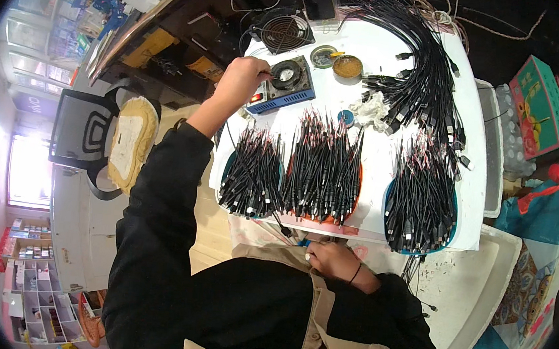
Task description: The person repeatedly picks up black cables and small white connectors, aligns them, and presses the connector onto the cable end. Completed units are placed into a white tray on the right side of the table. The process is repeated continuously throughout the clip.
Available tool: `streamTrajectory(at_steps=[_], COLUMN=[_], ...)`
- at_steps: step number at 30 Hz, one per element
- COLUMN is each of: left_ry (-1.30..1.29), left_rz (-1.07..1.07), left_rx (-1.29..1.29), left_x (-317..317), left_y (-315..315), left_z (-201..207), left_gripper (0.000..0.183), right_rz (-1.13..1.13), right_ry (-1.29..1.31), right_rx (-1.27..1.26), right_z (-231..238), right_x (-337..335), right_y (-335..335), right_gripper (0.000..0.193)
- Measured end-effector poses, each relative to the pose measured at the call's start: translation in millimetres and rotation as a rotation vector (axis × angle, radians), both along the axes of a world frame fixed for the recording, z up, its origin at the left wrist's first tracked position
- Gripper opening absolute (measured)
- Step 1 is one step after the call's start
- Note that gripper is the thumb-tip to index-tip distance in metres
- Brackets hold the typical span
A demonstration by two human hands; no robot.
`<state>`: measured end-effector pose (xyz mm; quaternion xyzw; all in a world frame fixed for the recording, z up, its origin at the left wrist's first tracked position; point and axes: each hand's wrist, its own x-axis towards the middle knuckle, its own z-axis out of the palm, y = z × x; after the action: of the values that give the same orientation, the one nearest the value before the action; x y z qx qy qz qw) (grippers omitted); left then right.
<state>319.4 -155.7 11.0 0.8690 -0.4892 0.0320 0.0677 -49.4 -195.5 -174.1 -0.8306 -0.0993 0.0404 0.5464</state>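
Reaching with the left hand (243,79) to the blue-sided metal box (288,99) at the back left of the white table (374,183), drawing thumb and fingertips together beside its round dish (287,76); being unable to tell about anything pinched there, hiding the inner fingers behind the knuckles. Curling the right hand (337,259) low by the near table edge, close to a small blue thing (304,243); being unable to tell held from merely near. Losing sight of a dark cable end (285,231) below that edge. Crowding black cables (323,172) into a teal tray (229,164), an orange tray (359,190) and, farther right, a blue tray (453,225), burying most of the trays and showing reddish wire tips toward the back. Holding amber stuff in a round tin (348,81), just beside a shallow dish (322,56). Spreading a big cable sheaf (430,74) along the back right, tangling too densely for counting. Leaving bare white surface between orange and blue trays, only a sliver between teal and orange, and dangling a few loose strands (412,268) past the front edge.
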Motion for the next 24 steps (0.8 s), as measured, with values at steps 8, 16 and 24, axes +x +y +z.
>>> streamTrajectory(at_steps=[8,16,24], left_ry=[-0.066,-0.147,-0.224], left_rz=[-0.091,-0.103,-0.103], left_rx=[-0.003,0.103,0.189], left_x=[14,14,14], left_y=[-11,-18,-20], left_z=[-19,-21,-23], left_gripper=[0.010,0.008,0.011], right_rz=[0.040,0.117,0.082], right_ry=[0.098,0.136,0.127], right_rx=[0.026,-0.037,-0.033], right_z=[-7,-8,-1], right_x=[2,4,4], right_y=[1,0,-2], right_gripper=[0.017,0.017,0.017])
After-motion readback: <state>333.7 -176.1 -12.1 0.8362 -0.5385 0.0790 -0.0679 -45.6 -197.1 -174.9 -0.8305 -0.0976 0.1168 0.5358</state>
